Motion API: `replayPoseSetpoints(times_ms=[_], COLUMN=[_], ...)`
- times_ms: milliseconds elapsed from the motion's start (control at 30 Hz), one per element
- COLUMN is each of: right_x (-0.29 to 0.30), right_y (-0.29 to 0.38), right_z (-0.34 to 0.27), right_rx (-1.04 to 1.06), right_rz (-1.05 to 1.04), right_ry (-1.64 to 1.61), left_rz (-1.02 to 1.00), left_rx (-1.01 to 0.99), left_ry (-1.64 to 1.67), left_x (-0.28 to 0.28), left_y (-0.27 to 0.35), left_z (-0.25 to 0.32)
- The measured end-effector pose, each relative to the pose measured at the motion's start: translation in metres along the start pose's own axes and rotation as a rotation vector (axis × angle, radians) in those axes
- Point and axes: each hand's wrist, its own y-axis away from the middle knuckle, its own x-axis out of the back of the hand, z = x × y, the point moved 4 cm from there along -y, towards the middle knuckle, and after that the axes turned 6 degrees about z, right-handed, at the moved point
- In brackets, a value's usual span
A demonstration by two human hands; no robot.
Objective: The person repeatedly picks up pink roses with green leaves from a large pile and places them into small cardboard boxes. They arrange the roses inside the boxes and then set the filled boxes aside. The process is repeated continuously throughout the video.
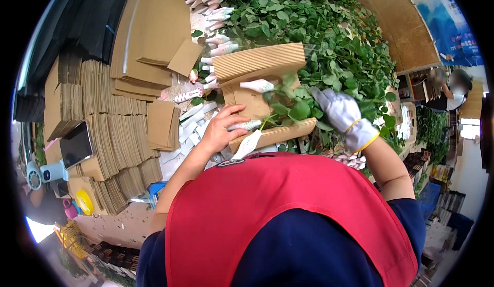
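A sheet of corrugated cardboard lies before me, its far and near sides curled up. On it are a few rose-like stems with green leaves; their heads sit in white foam-net sleeves. My bare left hand is at the sheet's left edge, with one sleeved flower head between thumb and fingers. Another sleeved head lies across the near curl, close to my apron. My right hand, in a white glove with a yellow cuff edge, is over the leaves right of the sheet. Its fingertips are blurred, so any grip is unclear.
A big heap of leafy stems spreads beyond, sleeved heads along its left. Left stand stacks of cardboard, a phone and yellow tape. A patterned cutter lies near white sleeves. Another person is far right.
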Motion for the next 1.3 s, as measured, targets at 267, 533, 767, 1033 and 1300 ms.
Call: replayPoseSetpoints(times_ms=[267,533,767,1033,1300], right_x=[0.079,0.034,0.112,0.180,0.229], right_y=[-0.040,-0.037,-0.029,0.006,-0.268], right_z=[0.026,-0.011,0.017,0.147,0.211], right_rx=[0.069,0.223,-0.007,-0.194,-0.113], right_rz=[-0.056,-0.260,-0.231,0.497,0.408], right_ry=[-0.365,-0.365,-0.395,-0.796,-0.399], left_rz=[0.145,0.186,-0.018,-0.111,-0.145], left_rx=[-0.096,-0.286,-0.246,-0.175,-0.193], left_ry=[-0.052,-0.445,-0.117,-0.061,-0.013], left_x=[0.002,0.015,0.007,0.008,0.003], left_y=[-0.003,-0.013,-0.010,-0.014,-0.007], left_z=[0.002,0.037,0.004,0.011,-0.004])
